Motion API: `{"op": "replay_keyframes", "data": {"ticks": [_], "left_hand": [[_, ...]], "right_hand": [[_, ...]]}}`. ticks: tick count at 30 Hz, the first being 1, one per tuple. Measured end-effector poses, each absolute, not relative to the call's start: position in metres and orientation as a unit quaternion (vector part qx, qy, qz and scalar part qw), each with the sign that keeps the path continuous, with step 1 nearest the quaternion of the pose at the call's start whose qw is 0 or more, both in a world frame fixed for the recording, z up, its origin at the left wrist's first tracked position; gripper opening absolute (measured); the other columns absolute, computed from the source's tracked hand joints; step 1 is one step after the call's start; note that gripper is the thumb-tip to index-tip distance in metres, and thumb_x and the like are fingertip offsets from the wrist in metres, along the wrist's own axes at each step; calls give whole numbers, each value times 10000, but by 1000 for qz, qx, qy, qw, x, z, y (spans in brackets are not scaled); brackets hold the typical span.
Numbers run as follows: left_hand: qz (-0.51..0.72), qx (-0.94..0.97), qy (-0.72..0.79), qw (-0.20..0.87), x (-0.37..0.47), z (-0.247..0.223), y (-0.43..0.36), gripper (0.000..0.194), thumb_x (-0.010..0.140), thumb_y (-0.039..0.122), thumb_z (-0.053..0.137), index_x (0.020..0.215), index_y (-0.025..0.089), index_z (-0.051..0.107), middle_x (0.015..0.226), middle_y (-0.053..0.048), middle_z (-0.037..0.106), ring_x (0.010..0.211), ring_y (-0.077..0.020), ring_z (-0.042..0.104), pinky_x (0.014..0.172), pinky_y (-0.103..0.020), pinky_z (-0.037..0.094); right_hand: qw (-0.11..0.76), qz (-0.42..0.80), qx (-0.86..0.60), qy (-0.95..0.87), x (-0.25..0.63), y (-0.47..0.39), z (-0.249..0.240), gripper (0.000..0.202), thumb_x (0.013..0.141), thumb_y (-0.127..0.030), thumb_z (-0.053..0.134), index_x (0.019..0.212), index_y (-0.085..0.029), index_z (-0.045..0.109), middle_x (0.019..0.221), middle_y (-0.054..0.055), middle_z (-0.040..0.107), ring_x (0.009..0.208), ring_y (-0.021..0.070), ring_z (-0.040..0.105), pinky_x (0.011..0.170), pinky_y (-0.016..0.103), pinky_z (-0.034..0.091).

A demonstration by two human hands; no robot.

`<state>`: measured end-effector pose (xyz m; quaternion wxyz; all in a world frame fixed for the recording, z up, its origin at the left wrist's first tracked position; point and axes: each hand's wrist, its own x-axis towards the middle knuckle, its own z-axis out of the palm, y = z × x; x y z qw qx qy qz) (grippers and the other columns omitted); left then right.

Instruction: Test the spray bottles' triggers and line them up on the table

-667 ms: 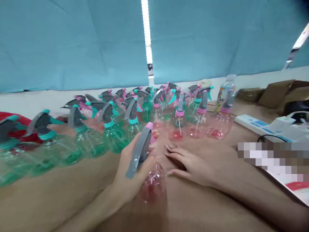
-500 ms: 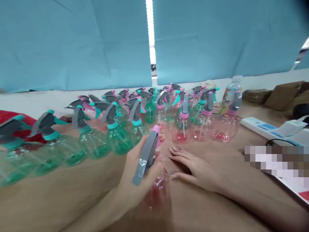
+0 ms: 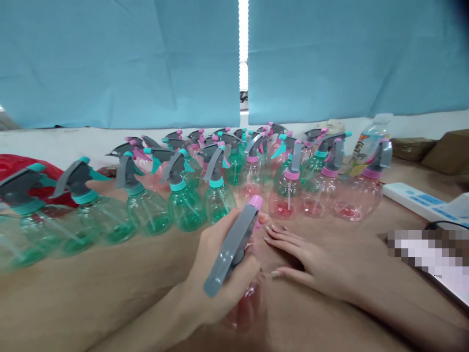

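One pink spray bottle stays clasped in the grip of the left hand, still unreleased, the right hand resting empty on the desk

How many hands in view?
2. The left hand grips the pink spray bottle by its gray spray head; the right hand rests on the tabletop, right of that bottle. No others show.

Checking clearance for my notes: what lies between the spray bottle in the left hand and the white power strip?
In the head view, the right hand lies between them, with brown tabletop beyond it toward the power strip.
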<state>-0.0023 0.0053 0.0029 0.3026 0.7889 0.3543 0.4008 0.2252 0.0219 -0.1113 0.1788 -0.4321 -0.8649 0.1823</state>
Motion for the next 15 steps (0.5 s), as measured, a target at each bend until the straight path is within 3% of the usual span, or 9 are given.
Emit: {"op": "replay_keyframes", "data": {"ticks": [4, 15], "left_hand": [[388, 792, 367, 295, -4, 7, 4, 125, 688, 185, 451, 798, 233, 487, 601, 44, 447, 511, -133, 436, 521, -277, 412], [382, 781, 403, 285, -6, 8, 2, 126, 659, 171, 455, 765, 231, 487, 662, 23, 529, 605, -152, 543, 578, -282, 476]], "right_hand": [[179, 191, -432, -863, 227, 21, -111, 656, 860, -569, 520, 1417, -252, 379, 1497, 43, 333, 1377, 256, 276, 1124, 472, 255], [162, 195, -438, -863, 227, 20, -108, 659, 872, -568, 498, 1420, -223, 377, 1503, 54, 313, 1380, 257, 266, 1128, 469, 248]]}}
